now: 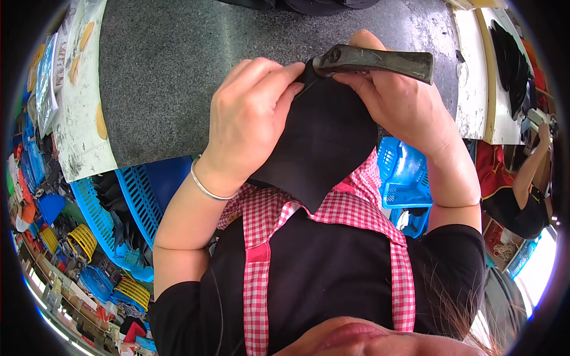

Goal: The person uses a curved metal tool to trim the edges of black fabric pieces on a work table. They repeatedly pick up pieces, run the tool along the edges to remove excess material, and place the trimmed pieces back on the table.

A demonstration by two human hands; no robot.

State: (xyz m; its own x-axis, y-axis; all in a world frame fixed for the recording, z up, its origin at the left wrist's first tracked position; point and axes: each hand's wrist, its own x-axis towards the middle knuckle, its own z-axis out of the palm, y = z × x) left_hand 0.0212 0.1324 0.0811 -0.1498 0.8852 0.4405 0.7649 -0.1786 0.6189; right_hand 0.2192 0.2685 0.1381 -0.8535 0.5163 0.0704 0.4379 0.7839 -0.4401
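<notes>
A black piece of sheet material, perhaps leather (320, 139), hangs from my fingers over the table's near edge and down in front of my apron. My left hand (249, 113) is closed, its thumb and fingers pinching the piece's upper edge. My right hand (395, 98) holds a hammer with a worn, dark metal head (380, 63), which lies across the top of the fingers. Its handle is mostly hidden by the hand. The right thumb and fingertips also press on the piece's upper edge, close to the left fingertips.
Under the hands is a dark grey speckled slab (160, 83) on a white worktop (83, 136). Black material (309, 5) lies at the far edge. Blue baskets (139, 196) stand below left, and a blue crate (407, 172) below right. Another person's arm (528, 169) shows at far right.
</notes>
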